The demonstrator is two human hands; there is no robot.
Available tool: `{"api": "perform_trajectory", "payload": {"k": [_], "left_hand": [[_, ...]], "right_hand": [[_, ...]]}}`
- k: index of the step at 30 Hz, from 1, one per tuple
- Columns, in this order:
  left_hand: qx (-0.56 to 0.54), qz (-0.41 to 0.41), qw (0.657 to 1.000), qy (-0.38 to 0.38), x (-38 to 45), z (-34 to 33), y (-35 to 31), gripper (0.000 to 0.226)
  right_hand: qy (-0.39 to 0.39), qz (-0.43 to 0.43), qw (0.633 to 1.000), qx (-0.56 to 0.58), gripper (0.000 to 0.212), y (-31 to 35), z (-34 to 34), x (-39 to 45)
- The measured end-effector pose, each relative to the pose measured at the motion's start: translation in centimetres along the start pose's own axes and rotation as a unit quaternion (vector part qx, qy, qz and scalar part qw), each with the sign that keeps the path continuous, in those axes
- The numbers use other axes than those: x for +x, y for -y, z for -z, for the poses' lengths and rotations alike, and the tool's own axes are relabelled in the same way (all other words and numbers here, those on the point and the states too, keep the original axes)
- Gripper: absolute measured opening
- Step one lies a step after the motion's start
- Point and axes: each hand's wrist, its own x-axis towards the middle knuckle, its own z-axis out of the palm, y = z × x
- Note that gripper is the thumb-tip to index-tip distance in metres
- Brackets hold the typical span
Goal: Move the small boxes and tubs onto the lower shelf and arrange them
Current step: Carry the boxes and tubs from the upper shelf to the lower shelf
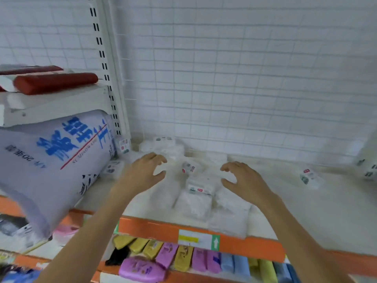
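Neither hand grips anything: the left hand and right hand hover with fingers loosely curled above the white packs heaped mid-shelf. This looks like the reach before a pickup; next, each hand must close on a pack and carry it down, where coloured packets already crowd the lower shelf

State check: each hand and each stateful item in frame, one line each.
left hand: fingers loosely curled, holding nothing, above the shelf
right hand: same, holding nothing
white packets: lying flat between the hands
large white sack: tilted, leaning
red rolls: lying on upper shelf
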Motion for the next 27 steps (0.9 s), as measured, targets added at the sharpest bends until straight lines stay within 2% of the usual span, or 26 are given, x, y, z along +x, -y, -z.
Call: {"api": "perform_trajectory", "payload": {"k": [6, 11, 13, 16, 21, 24, 27], "left_hand": [[-0.103, -0.100, 0.984, 0.107, 5.2, -2.6, 1.1, 0.027], [-0.199, -0.156, 0.951, 0.180, 7.0, -4.4, -0.5, 0.016], [-0.234, -0.163, 0.932, 0.223, 7.0, -4.8, -1.4, 0.023], [-0.205, -0.190, 0.919, 0.278, 6.7, -5.8, -2.3, 0.041], [-0.202, -0.207, 0.916, 0.280, 6.5, -6.6, -2.4, 0.038], [-0.211, -0.185, 0.917, 0.284, 6.6, -6.5, -2.1, 0.034], [-0.214, -0.153, 0.924, 0.278, 6.6, -6.5, -1.6, 0.032]], "right_hand": [[0.077, -0.046, 0.996, 0.011, 0.029, 1.4, -1.6, 3.1], [0.104, -0.100, 0.989, 0.036, 0.025, 1.1, -2.1, 4.5], [0.124, -0.104, 0.987, 0.021, 0.025, 1.0, -2.3, 4.7], [0.168, -0.104, 0.980, -0.024, 0.029, 1.0, -2.6, 5.0], [0.188, -0.113, 0.975, -0.038, 0.034, 0.9, -2.4, 5.4], [0.215, -0.120, 0.968, -0.040, 0.038, 0.5, -2.4, 5.7], [0.248, -0.152, 0.957, -0.018, 0.051, 0.1, -2.3, 5.7]]}}
